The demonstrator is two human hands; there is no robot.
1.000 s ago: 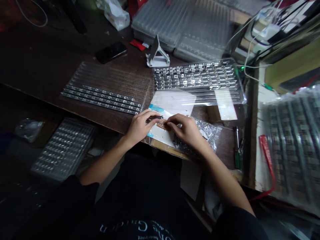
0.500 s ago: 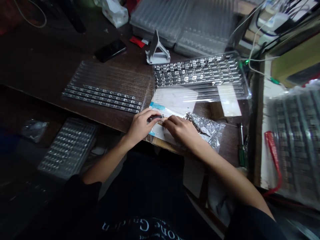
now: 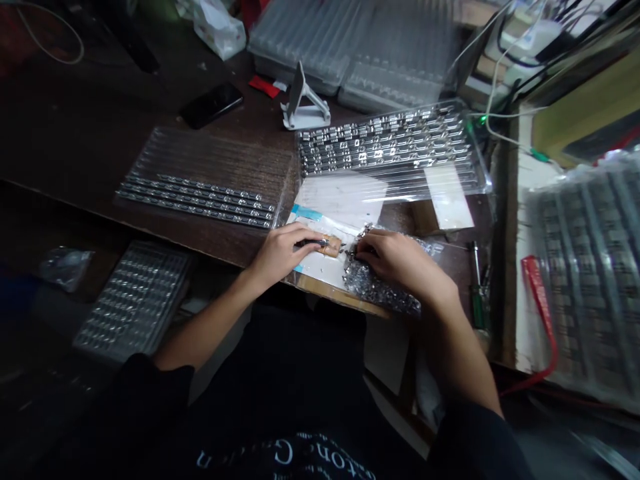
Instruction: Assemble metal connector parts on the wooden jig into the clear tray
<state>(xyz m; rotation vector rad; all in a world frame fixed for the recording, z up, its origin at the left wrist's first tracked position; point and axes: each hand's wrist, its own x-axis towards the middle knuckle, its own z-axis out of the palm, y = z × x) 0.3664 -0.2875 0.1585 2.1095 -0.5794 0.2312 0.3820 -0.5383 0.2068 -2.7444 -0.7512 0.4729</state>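
Note:
Between the thumb and fingers of my left hand (image 3: 281, 255) is a small dark electronic part (image 3: 314, 243) with metal bits, its exact kind unclear. Its right end lies at a small tan block (image 3: 332, 245) on a white sheet (image 3: 320, 265) with blue tape. My right hand (image 3: 387, 255) is closed, fingertips down in a heap of small dark metal pieces (image 3: 367, 280) on a clear plastic bag. What those fingertips pinch, if anything, is too small to make out.
A clear tray (image 3: 200, 200) with rows of similar parts lies left, a fuller tray (image 3: 385, 143) behind. A phone (image 3: 212, 105), a grey phone stand (image 3: 305, 103) and stacked trays (image 3: 305, 47) stand farther back. On the right are a white-topped block (image 3: 449, 198) and a green-handled screwdriver (image 3: 477, 287).
My right hand has moved right, from the tan block to the heap of metal pieces. The left hand keeps its hold on the part. The whole view has shifted slightly.

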